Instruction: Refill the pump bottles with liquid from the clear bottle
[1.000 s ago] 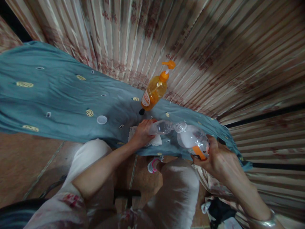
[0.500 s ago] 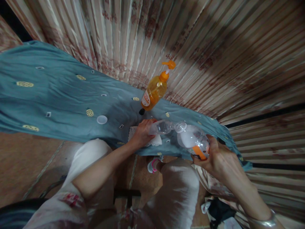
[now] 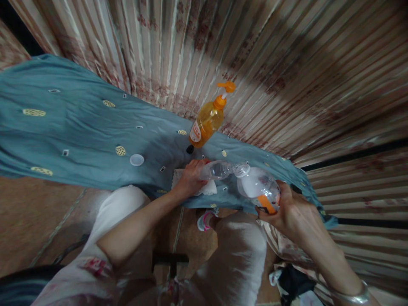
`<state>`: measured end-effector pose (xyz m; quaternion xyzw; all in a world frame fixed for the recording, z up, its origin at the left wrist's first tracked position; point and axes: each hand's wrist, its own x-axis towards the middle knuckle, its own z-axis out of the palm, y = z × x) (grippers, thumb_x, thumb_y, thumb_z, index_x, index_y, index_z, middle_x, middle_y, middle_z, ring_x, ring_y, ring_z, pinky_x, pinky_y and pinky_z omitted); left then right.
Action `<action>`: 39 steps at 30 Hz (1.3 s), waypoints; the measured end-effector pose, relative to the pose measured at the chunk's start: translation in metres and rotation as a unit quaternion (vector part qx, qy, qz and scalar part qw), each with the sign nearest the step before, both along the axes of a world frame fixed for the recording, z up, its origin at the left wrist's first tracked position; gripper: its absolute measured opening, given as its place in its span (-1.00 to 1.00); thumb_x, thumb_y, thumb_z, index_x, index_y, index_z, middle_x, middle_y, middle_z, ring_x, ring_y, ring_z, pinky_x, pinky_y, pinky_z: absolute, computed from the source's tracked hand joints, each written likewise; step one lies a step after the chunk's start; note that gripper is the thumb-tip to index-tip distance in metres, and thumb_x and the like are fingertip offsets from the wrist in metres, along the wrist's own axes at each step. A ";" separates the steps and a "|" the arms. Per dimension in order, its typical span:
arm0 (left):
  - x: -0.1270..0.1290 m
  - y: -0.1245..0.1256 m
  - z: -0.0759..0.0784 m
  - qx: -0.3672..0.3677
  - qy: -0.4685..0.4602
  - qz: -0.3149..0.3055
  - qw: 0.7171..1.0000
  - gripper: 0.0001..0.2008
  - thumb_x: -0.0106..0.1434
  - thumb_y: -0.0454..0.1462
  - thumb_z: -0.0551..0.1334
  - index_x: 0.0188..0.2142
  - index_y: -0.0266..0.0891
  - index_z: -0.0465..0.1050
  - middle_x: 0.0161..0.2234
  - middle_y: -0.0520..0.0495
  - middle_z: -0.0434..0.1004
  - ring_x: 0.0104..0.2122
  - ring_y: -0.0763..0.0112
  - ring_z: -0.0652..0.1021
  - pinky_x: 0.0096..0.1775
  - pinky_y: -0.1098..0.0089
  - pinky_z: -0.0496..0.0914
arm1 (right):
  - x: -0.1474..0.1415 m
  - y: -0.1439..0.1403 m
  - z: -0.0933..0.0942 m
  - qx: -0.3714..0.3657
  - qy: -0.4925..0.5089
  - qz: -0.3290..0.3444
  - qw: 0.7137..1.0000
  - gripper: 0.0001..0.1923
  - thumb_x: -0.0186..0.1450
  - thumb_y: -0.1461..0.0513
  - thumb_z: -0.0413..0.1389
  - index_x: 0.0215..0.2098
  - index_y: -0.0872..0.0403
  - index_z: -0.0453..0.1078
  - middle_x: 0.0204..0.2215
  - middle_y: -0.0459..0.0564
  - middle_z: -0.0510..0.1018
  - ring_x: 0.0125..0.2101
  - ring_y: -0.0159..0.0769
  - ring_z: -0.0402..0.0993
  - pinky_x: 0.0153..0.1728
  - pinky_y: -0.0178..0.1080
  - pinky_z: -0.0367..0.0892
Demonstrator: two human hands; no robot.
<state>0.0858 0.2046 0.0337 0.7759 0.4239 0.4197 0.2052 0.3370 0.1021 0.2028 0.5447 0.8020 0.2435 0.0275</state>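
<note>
My left hand (image 3: 190, 177) grips a small clear plastic bottle (image 3: 217, 169) that lies tilted over a white cloth (image 3: 208, 188) on the blue tablecloth (image 3: 79, 127). My right hand (image 3: 295, 211) holds a bigger clear bottle (image 3: 259, 187) with an orange label, tipped so that its open mouth meets the mouth of the small bottle. An orange pump bottle (image 3: 208, 118) stands just behind the two, near the curtain.
A white bottle cap (image 3: 137, 160) and a small black cap (image 3: 190, 149) lie on the tablecloth. A striped curtain (image 3: 270, 63) hangs behind the table. My knees in white trousers (image 3: 242, 250) are below the table edge, with a pink shoe (image 3: 204, 221) on the floor.
</note>
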 end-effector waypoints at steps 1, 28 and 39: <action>0.000 0.000 0.000 0.001 -0.001 -0.001 1.000 -0.44 0.07 -0.39 0.34 0.08 -0.25 0.30 0.00 -0.18 0.55 0.01 0.11 0.55 0.04 0.09 0.48 | 0.000 0.000 0.000 0.001 0.001 0.001 1.000 -0.47 0.29 -0.05 0.00 -0.02 0.22 0.28 -0.53 0.05 0.50 -0.55 -0.16 0.46 -0.56 -0.24 0.25; 0.001 0.000 0.003 -0.009 -0.009 0.002 1.000 -0.45 0.06 -0.42 0.34 0.07 -0.30 0.32 -0.01 -0.21 0.55 0.00 0.09 0.56 0.05 0.07 0.47 | 0.000 -0.001 -0.001 0.010 -0.012 0.001 1.000 -0.42 0.28 -0.05 0.01 0.02 0.26 0.28 -0.52 0.08 0.51 -0.56 -0.13 0.48 -0.57 -0.23 0.27; 0.001 -0.001 0.003 -0.015 -0.014 0.001 1.000 -0.44 0.06 -0.43 0.33 0.07 -0.23 0.31 0.01 -0.18 0.55 0.02 0.10 0.55 0.06 0.07 0.47 | 0.000 0.000 0.001 0.006 -0.004 0.003 1.000 -0.41 0.30 -0.07 -0.01 0.01 0.27 0.29 -0.53 0.08 0.50 -0.56 -0.14 0.46 -0.55 -0.22 0.29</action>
